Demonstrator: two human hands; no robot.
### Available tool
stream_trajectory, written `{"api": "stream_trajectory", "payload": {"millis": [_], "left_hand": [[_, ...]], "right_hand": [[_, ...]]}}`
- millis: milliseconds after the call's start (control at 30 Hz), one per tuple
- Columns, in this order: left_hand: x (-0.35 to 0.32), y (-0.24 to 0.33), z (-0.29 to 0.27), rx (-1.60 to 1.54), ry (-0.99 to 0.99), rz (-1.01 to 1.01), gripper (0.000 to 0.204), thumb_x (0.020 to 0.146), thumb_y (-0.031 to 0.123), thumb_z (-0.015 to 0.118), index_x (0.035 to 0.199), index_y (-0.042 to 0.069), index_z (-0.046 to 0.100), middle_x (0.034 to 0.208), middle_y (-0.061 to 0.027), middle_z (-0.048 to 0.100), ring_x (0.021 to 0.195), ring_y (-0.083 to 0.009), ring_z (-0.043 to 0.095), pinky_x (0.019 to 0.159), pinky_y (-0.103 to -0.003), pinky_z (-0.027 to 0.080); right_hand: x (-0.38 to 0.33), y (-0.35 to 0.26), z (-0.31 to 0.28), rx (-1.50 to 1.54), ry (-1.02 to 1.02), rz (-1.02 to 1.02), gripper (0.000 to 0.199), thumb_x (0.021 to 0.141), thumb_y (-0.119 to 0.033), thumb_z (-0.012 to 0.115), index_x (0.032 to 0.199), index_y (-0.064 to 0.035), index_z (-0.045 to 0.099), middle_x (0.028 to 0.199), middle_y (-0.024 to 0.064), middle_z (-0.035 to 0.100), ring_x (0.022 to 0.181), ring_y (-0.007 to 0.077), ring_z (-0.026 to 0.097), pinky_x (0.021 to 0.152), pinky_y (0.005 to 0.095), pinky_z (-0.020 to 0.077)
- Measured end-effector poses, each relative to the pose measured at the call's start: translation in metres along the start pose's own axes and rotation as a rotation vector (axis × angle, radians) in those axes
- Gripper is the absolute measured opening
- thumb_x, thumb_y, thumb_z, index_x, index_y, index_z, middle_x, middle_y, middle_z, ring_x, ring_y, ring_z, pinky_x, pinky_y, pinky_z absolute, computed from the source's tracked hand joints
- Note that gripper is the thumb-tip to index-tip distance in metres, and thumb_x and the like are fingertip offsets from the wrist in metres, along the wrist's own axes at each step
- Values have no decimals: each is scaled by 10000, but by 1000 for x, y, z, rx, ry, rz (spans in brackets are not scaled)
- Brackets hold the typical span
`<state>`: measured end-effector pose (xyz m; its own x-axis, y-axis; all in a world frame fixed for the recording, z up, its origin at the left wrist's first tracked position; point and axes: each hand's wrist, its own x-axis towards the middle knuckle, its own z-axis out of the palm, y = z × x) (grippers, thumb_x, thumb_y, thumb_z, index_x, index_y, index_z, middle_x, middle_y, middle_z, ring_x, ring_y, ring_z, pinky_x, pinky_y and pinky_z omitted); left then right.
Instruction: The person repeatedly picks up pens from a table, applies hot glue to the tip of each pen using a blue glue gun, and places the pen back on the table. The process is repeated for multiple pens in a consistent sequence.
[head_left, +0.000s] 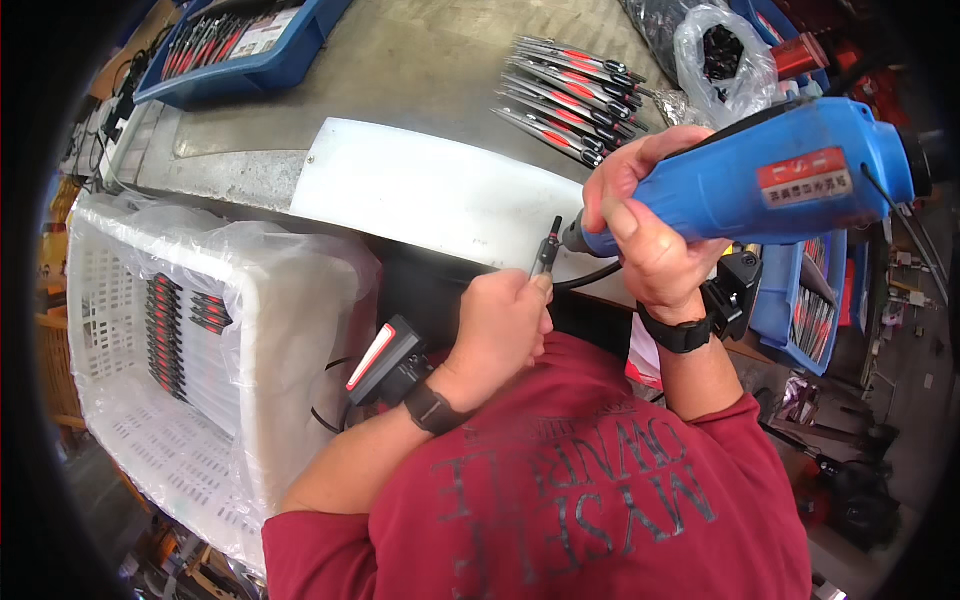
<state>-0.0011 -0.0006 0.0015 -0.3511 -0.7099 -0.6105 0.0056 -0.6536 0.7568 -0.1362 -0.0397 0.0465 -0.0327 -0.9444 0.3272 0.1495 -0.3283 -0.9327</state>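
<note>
My right hand is wrapped round a blue electric screwdriver, which lies almost level with its dark nose toward the left. Upright in the closed fingers of my left hand stands a slim grey-and-black tool piece. Its dark tip sticks up just left of the screwdriver's nose; whether the two touch I cannot tell. The lower part of the piece is hidden in my fist. Behind my hands, a row of slim silver, red and black tools lies on the metal bench.
A white board covers the bench's near edge. At the left stands a white perforated crate, lined with clear plastic and holding stacked black-and-red tools. Blue bins of similar tools are at the far left and right. A clear bag sits behind the screwdriver.
</note>
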Motion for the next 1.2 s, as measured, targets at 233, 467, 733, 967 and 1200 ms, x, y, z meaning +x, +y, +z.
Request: {"api": "stream_trajectory", "payload": {"millis": [233,467,733,967,1200], "left_hand": [[-3,3,2,-56,-15,-20,231,893,166,484,738,2,533,549,-31,518,387,-74,434,338,-219,345],[-2,-2,2,-11,-7,49,227,896,171,486,731,20,525,553,-14,509,388,-54,413,338,-198,326],[-3,-2,3,-6,-3,63,229,895,173,487,732,18,530,553,-15,507,390,-57,415,336,-199,328],[-3,-2,2,-6,-3,64,222,897,172,487,746,15,532,557,-15,508,392,-57,416,337,-198,329],[-3,-1,3,-8,0,44,218,899,171,485,747,21,531,558,-12,507,395,-53,416,340,-196,331]], "right_hand": [[3,6,-1,-223,-120,-140,538,735,51,587,1208,-101,382,756,57,487,607,169,514,541,295,440],[-5,-10,-1,-91,-46,-133,537,703,-19,643,1178,-83,399,755,63,489,618,182,518,570,312,441],[-2,-8,3,-11,-15,-205,451,703,-35,634,1111,-47,442,759,54,506,625,161,525,564,287,435],[0,-7,5,77,27,-189,356,708,-31,633,1023,45,485,729,46,551,616,116,544,549,257,457],[-1,-5,5,60,50,-199,357,699,-14,627,1022,48,487,735,51,554,618,119,544,552,255,454]]}}
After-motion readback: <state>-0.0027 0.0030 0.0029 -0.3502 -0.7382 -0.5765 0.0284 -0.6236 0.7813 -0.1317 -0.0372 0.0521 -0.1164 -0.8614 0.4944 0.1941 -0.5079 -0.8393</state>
